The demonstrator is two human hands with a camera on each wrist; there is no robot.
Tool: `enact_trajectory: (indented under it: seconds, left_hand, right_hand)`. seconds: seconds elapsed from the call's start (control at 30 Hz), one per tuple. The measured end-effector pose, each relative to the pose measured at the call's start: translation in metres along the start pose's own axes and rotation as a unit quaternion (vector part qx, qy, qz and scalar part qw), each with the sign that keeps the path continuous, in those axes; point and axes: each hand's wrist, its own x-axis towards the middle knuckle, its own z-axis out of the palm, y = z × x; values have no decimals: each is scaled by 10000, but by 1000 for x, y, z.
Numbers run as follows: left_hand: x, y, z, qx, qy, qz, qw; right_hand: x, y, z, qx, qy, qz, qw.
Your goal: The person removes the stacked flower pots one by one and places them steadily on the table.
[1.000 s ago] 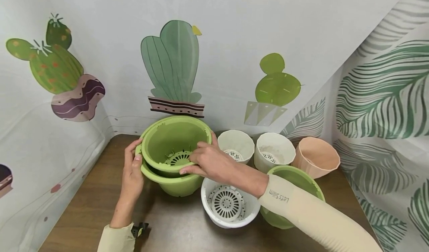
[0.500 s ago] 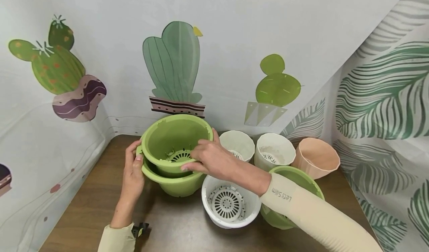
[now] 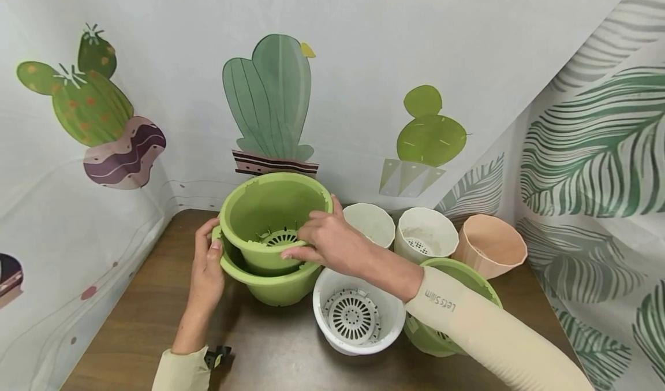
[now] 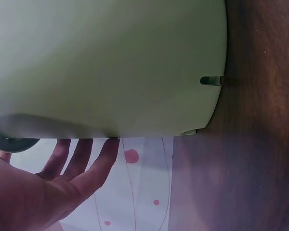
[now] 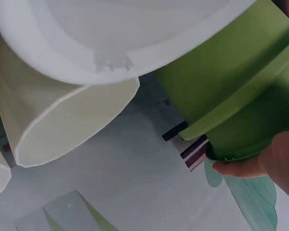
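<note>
Two round green plastic flower pots stand nested at the left of the table. The inner green pot (image 3: 262, 258) is raised and tilted inside the outer green pot (image 3: 277, 291), its slotted bottom showing. At the left side, my left hand (image 3: 206, 272) grips the outer pot's rim, thumb over the edge; the left wrist view shows its fingers (image 4: 103, 161) against the green wall. My right hand (image 3: 335, 241) holds the inner pot's right rim, thumb outside at the front and fingers over the edge. In the right wrist view, a finger (image 5: 241, 168) lies along that rim.
Just right of the nested pots stands a white pot (image 3: 324, 298) with a slotted bottom. Another green pot (image 3: 433, 345) is partly under the right sleeve. Behind stand two cream pots (image 3: 369, 215) and a peach pot (image 3: 493, 244), close to the cactus-print backdrop (image 3: 353, 90).
The inner green pot has risen slightly out of the outer one, its right hand moving up with it. The left hand and outer pot stay nearly where they were.
</note>
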Motion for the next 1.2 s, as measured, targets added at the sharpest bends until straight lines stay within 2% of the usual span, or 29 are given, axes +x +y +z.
enact_trajectory:
  seconds: [0.4, 0.63, 1.03, 1.2]
  left_hand:
    - [-1, 1, 0, 107, 52, -79, 9999]
    - [0, 3, 1, 186, 53, -101, 9998]
    - [1, 2, 3, 195, 99, -84, 9997]
    - [1, 3, 2, 199, 66, -71, 9998]
  right_hand:
    - [5, 1, -5, 152, 422, 39, 9990]
    - [8, 2, -2, 223, 792, -60, 9966]
    - [11, 2, 3, 238, 1016, -137, 9944]
    - [10, 2, 3, 205, 1275, -128, 9915]
